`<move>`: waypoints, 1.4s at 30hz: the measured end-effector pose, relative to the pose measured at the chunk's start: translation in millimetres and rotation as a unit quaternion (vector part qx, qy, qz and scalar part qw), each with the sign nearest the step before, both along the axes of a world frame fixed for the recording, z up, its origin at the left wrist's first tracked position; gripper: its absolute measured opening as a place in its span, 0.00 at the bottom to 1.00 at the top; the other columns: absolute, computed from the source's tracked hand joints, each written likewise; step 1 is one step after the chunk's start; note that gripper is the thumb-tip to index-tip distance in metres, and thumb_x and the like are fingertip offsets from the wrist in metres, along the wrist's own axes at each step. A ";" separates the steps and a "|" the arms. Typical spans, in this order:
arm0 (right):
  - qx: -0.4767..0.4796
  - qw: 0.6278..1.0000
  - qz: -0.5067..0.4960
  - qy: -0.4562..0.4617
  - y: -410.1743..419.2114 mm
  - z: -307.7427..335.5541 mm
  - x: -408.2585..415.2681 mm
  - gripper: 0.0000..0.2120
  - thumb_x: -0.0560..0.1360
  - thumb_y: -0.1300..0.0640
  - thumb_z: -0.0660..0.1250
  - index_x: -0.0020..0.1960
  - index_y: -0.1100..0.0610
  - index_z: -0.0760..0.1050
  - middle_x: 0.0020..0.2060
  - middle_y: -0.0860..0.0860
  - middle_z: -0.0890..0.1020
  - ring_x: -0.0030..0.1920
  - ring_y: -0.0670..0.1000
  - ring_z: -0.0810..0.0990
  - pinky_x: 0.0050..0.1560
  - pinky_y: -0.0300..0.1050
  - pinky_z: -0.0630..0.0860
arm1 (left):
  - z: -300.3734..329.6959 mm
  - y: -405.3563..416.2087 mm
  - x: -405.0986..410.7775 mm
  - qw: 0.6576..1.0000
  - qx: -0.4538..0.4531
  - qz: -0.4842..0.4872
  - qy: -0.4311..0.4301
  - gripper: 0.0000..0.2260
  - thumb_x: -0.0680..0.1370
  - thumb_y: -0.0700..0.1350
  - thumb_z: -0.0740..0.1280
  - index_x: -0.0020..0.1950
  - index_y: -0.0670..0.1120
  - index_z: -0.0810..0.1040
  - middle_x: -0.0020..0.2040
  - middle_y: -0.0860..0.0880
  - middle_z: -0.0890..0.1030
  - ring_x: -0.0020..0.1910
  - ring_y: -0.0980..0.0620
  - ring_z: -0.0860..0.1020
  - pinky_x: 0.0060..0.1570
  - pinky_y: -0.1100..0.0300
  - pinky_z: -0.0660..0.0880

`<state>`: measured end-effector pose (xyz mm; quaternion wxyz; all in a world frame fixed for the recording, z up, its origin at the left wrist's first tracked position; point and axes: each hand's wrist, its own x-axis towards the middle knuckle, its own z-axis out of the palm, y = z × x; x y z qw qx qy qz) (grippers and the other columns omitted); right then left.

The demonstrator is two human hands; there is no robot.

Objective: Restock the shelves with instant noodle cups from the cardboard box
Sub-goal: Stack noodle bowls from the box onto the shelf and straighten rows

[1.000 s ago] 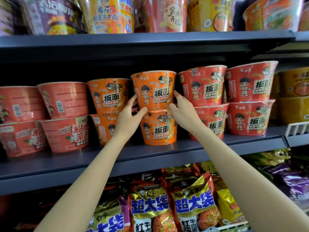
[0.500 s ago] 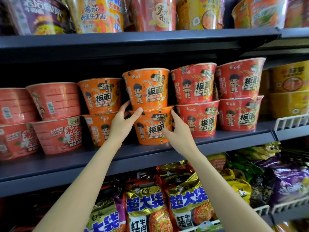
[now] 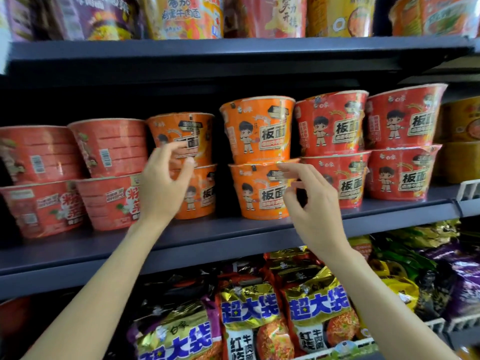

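**Desk:** What does the middle shelf [image 3: 233, 237] carry?

**Photographer:** A stack of two orange noodle cups, the upper cup [image 3: 258, 129] seated on the lower cup [image 3: 255, 196], standing at the centre of the dark shelf. A second orange stack [image 3: 187, 141] stands to its left, partly covered by the left hand [image 3: 163, 188]. Red cups [image 3: 332, 123] are stacked in twos to the right, paler red ribbed cups [image 3: 109, 146] to the left.

**Desk:** And the hands?

**Photographer:** Neither holds anything. The left hand hangs in front of the left orange stack, fingers loosely curled and apart, blurred. The right hand [image 3: 311, 201] is raised before the lower cup's right side, fingers relaxed and bent, index fingertip close to the seam between the two cups. Whether it touches the wrap cannot be told.

**Desk:** What is cut off?

**Photographer:** The upper shelf's tubs [image 3: 181, 16] lose their tops at the frame edge. The yellow tubs [image 3: 459, 120] at far right are clipped. Below, the noodle bags [image 3: 249, 315] in gold and blue run out of the bottom; a white wire divider [image 3: 467, 189] shows only partly. The cardboard box is nowhere in view.
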<state>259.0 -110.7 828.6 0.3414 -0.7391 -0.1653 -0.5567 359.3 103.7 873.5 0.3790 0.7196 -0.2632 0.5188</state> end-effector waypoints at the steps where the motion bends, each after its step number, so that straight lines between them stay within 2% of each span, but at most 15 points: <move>1: -0.010 1.000 0.023 -0.003 14.2 3.1 0.9 0.15 0.74 0.63 0.60 0.60 0.56 0.75 0.52 0.46 0.79 0.53 0.42 0.77 0.53 0.33 0.74 | -1.0 18.5 2.3 0.999 -0.006 0.026 -0.024 0.12 0.78 0.46 0.63 0.61 0.47 0.74 0.52 0.50 0.79 0.44 0.56 0.76 0.44 0.61 0.73; 4: -0.034 0.995 0.077 0.046 59.0 15.8 17.5 0.14 0.76 0.63 0.61 0.61 0.56 0.75 0.54 0.48 0.80 0.52 0.43 0.78 0.51 0.30 0.74 | -5.3 58.3 12.7 0.996 0.046 0.063 0.033 0.15 0.78 0.46 0.63 0.64 0.48 0.71 0.49 0.51 0.79 0.41 0.53 0.76 0.44 0.54 0.74; 7: -0.048 0.985 0.040 0.159 102.2 25.1 55.7 0.22 0.79 0.58 0.60 0.72 0.52 0.62 0.62 0.52 0.73 0.54 0.50 0.77 0.54 0.43 0.76 | -10.0 82.6 28.5 0.972 0.154 0.079 0.156 0.25 0.78 0.52 0.62 0.73 0.50 0.58 0.52 0.53 0.79 0.46 0.49 0.79 0.50 0.51 0.75; 9: -0.043 0.964 0.007 0.261 120.2 29.9 87.8 0.32 0.78 0.55 0.61 0.77 0.54 0.49 0.68 0.60 0.67 0.58 0.59 0.76 0.57 0.50 0.73 | -8.6 85.9 36.6 0.948 0.199 0.081 0.234 0.32 0.79 0.55 0.61 0.77 0.52 0.48 0.61 0.49 0.78 0.52 0.45 0.79 0.51 0.55 0.73; 11: -0.015 0.946 0.005 0.322 131.2 32.6 113.2 0.42 0.77 0.54 0.63 0.77 0.55 0.35 0.72 0.64 0.60 0.65 0.63 0.71 0.63 0.51 0.70 | -5.5 82.6 43.4 0.932 0.196 0.035 0.302 0.36 0.79 0.54 0.61 0.77 0.54 0.40 0.70 0.45 0.70 0.61 0.43 0.75 0.52 0.58 0.69; 13: 0.052 0.941 0.031 0.333 137.0 34.6 126.0 0.46 0.76 0.56 0.65 0.76 0.54 0.31 0.74 0.62 0.59 0.67 0.62 0.69 0.64 0.50 0.68 | -1.7 78.3 48.8 0.929 0.154 -0.042 0.334 0.39 0.78 0.52 0.64 0.77 0.54 0.38 0.75 0.46 0.61 0.70 0.45 0.66 0.62 0.57 0.65; 16: 0.126 0.940 0.050 0.314 140.2 32.4 121.5 0.46 0.75 0.56 0.67 0.77 0.56 0.36 0.70 0.59 0.68 0.66 0.59 0.71 0.64 0.51 0.69 | 1.5 76.9 48.9 0.923 0.092 -0.121 0.352 0.42 0.75 0.53 0.68 0.77 0.55 0.40 0.77 0.48 0.58 0.74 0.47 0.60 0.69 0.54 0.59; 19: 0.133 0.950 0.059 0.275 141.9 25.2 90.6 0.39 0.74 0.58 0.67 0.77 0.55 0.47 0.63 0.51 0.73 0.63 0.54 0.74 0.62 0.49 0.73 | 2.0 80.2 48.9 0.912 0.041 -0.175 0.369 0.46 0.71 0.56 0.71 0.77 0.55 0.42 0.77 0.49 0.54 0.75 0.48 0.57 0.70 0.52 0.57; 22: 0.088 0.968 0.071 0.222 148.5 9.4 61.1 0.31 0.75 0.58 0.65 0.75 0.53 0.57 0.64 0.47 0.69 0.64 0.48 0.69 0.64 0.48 0.70 | 5.1 78.6 44.6 0.901 0.021 -0.204 0.383 0.58 0.57 0.69 0.73 0.77 0.54 0.44 0.77 0.49 0.56 0.75 0.50 0.58 0.73 0.49 0.57; 25: 0.030 0.973 0.040 0.223 155.6 -7.1 48.7 0.35 0.76 0.56 0.65 0.77 0.55 0.50 0.76 0.52 0.53 0.74 0.56 0.57 0.70 0.56 0.63 | 5.2 72.9 37.8 0.869 -0.016 -0.287 0.403 0.67 0.47 0.73 0.74 0.77 0.54 0.44 0.74 0.48 0.63 0.72 0.51 0.64 0.72 0.48 0.61; 29: 0.024 0.980 0.016 0.196 148.7 -9.0 37.4 0.35 0.77 0.58 0.64 0.77 0.56 0.49 0.76 0.52 0.53 0.74 0.51 0.57 0.72 0.44 0.59 | -1.3 72.2 36.8 0.881 -0.032 -0.276 0.383 0.55 0.59 0.66 0.75 0.77 0.56 0.48 0.75 0.47 0.61 0.72 0.49 0.63 0.71 0.48 0.62; 32: 0.060 0.973 0.022 0.220 134.8 0.0 36.4 0.35 0.77 0.60 0.64 0.77 0.55 0.48 0.75 0.51 0.57 0.74 0.49 0.58 0.66 0.38 0.58 | -3.4 77.8 40.7 0.900 -0.042 -0.230 0.367 0.51 0.58 0.68 0.73 0.75 0.59 0.54 0.74 0.48 0.64 0.71 0.48 0.66 0.69 0.47 0.65; 36: 0.066 0.961 0.088 0.253 131.2 1.9 38.3 0.33 0.77 0.61 0.63 0.77 0.54 0.51 0.69 0.48 0.67 0.63 0.42 0.68 0.60 0.36 0.67 | -5.4 76.3 38.4 0.902 -0.049 -0.235 0.359 0.48 0.59 0.67 0.74 0.74 0.57 0.58 0.70 0.48 0.69 0.67 0.49 0.70 0.67 0.48 0.68; 40: 0.054 0.966 0.081 0.238 127.4 -4.5 39.8 0.33 0.77 0.58 0.64 0.77 0.54 0.51 0.72 0.49 0.66 0.69 0.49 0.68 0.66 0.44 0.69 | -7.7 73.9 34.0 0.901 -0.053 -0.248 0.351 0.48 0.61 0.66 0.74 0.75 0.56 0.57 0.71 0.47 0.70 0.68 0.50 0.70 0.68 0.48 0.67; 42: 0.041 0.968 0.073 0.238 125.6 -6.2 39.8 0.33 0.77 0.57 0.64 0.77 0.54 0.51 0.73 0.49 0.64 0.71 0.48 0.65 0.67 0.43 0.67 | -7.4 74.1 32.0 0.904 -0.045 -0.252 0.344 0.46 0.63 0.65 0.72 0.76 0.55 0.56 0.72 0.47 0.68 0.70 0.50 0.67 0.70 0.48 0.64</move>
